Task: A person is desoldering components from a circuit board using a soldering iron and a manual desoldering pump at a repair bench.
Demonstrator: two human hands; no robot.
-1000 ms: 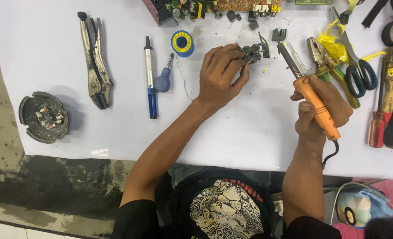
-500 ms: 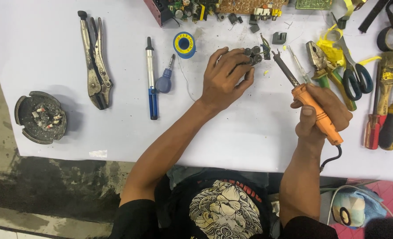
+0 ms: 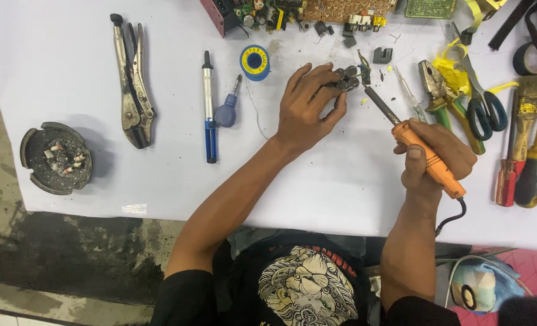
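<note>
Left hand (image 3: 308, 111): fingers pinched around a small dark part (image 3: 344, 79), pressing it to the white sheet (image 3: 160, 175); part sits at the fingertips, far side of the hand.
Right hand (image 3: 434, 156): fist closed round the orange iron (image 3: 428, 158), thumb on top; cord leaves the handle near the wrist.
Iron tip: dark shaft slants up and left from the right hand; its point now meets the part's right edge, just beside the left fingertips.
Change: a second ago the tip stood off to the right of the part, and the right hand lay lower and farther right; half a second ago it was closer; now it is in contact, or nearly so, too fine to tell; left hand has kept its pinch throughout.
Meaning: in my judgement the approach is over and heat is going into a joint on the part.
Left of the left hand: solder reel (image 3: 254, 62), blue and yellow, near; then small screwdriver (image 3: 226, 110), pen-shaped pump (image 3: 209, 108), locking pliers (image 3: 132, 90); ashtray (image 3: 55, 157) well apart.
Beyond the hands: circuit boards (image 3: 317, 11).
Right of the right hand: pliers (image 3: 436, 90), scissors (image 3: 483, 108), screwdrivers (image 3: 519, 172).
</note>
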